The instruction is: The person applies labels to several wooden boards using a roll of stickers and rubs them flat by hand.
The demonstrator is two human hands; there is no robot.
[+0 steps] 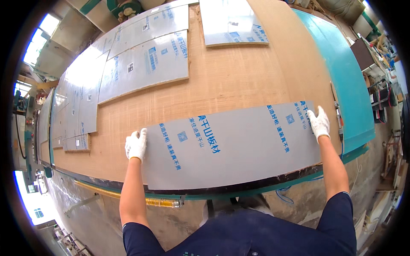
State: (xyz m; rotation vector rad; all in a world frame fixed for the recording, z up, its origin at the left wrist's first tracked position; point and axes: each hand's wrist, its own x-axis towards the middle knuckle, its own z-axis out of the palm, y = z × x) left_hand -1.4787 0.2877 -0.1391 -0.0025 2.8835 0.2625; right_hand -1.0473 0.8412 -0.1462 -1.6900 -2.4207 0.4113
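Observation:
A long grey panel [243,147], its film printed in blue, lies at a slight slant along the near side of the brown wooden sheet [226,85]. My left hand [136,145], in a white work glove, grips the panel's left end near its far corner. At the opposite end my right hand [319,123], gloved the same way, holds the right edge near the far corner. Both thumbs are hard to make out against the film. Whether the panel rests flat or is slightly raised, I cannot tell.
Several more film-covered grey panels [147,64] cover the left and far parts of the sheet. Another panel [232,23] lies at the far middle. A teal surface [346,85] borders the right side. A yellow tube [164,202] runs below the near edge, and a blue hose [284,196] hangs there.

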